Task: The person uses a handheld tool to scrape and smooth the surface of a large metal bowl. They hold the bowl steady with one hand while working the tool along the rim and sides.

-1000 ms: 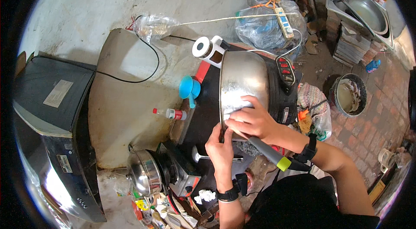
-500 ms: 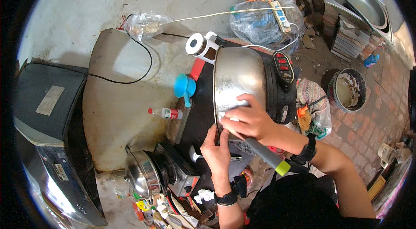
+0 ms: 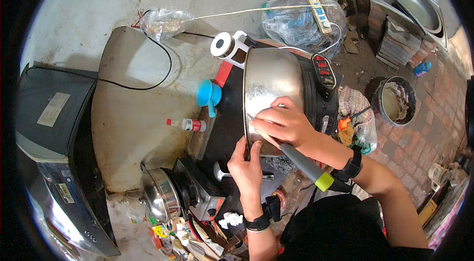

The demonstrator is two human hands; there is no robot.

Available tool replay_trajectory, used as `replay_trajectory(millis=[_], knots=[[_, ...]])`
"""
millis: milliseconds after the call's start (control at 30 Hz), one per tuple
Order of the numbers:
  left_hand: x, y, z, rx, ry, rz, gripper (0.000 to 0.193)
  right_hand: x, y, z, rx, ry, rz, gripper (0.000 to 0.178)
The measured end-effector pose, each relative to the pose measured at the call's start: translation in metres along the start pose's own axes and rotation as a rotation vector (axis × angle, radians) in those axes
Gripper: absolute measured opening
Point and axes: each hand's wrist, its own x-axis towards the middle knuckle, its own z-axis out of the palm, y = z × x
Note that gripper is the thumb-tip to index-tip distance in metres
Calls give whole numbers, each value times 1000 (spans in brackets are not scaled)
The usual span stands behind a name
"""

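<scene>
A large stainless steel electric pot (image 3: 271,80) lies tipped on its side, its mouth to the left. Its black base (image 3: 311,95) carries a panel of red switches (image 3: 323,71). My left hand (image 3: 245,169) grips the near part of the pot's rim, thumb on the outer wall. Against the steel wall, my right hand (image 3: 289,127) is closed round a flat-bladed tool with a grey handle (image 3: 302,162) and a lime-green end. The handle sticks out toward me under the right wrist. My fingers cover most of the blade, so its exact kind is hidden.
A white-handled jug (image 3: 228,46), a blue dipper (image 3: 208,94) and a small bottle (image 3: 187,124) are beyond the pot and to its left. A steel ladle (image 3: 220,172) lies near my left hand. A lidded pot (image 3: 160,197) stands lower left; a bucket (image 3: 394,102) is right.
My right hand has shifted slightly up along the pot's wall with the tool, and the handle has tipped a little. The left hand keeps its hold on the rim. The view has moved slightly.
</scene>
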Motion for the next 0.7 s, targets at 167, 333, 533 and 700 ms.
replay_trajectory(millis=[167,333,533,700], knots=[[0,2,-1,-9,21,1,28,-2,-12,-3,5,-72,-71,23],[0,4,0,-1,10,29,27,9,0,-8,-70,-31,-84,30],[1,3,1,35,45,38,29,14,4,-8,-60,12,-162,29],[0,2,0,-13,17,-38,29,7,6,-5,-83,-96,24,33]])
